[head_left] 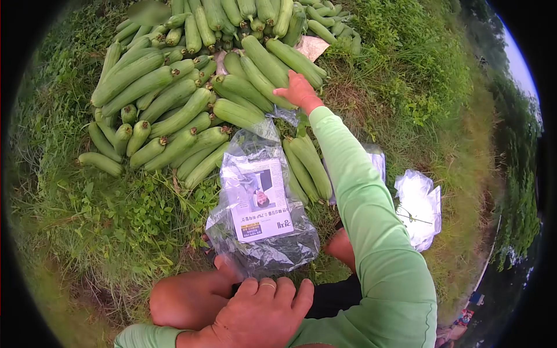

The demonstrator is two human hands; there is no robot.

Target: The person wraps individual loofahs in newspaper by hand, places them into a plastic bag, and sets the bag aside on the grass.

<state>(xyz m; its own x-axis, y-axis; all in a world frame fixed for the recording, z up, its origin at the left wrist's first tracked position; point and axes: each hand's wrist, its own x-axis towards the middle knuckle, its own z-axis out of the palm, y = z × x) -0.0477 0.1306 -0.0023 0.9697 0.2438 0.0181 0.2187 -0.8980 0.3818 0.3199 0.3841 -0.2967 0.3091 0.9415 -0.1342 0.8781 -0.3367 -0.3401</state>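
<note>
My right hand (300, 93) reaches out over the pile of long green squash (249, 81), its thumb and fingers apart at the near end of one squash (266, 61). Close to my body is my left hand (261, 307), back upward, with a ring on one finger. Its fingers bend down out of sight, so I cannot tell whether they grip anything. Just beyond them, between my knees, lies a clear plastic bag (301, 238) with a printed newspaper sheet (261, 200) showing on it. Several squash (307, 165) rest beside the bag, to its right.
More squash (331, 20) are heaped at the far side. A pale sheet (312, 47) shows beneath the pile. To the right, a stack of clear plastic bags (419, 211) lies on the grass, tied with a dark string. Leafy weeds (400, 75) surround the heap.
</note>
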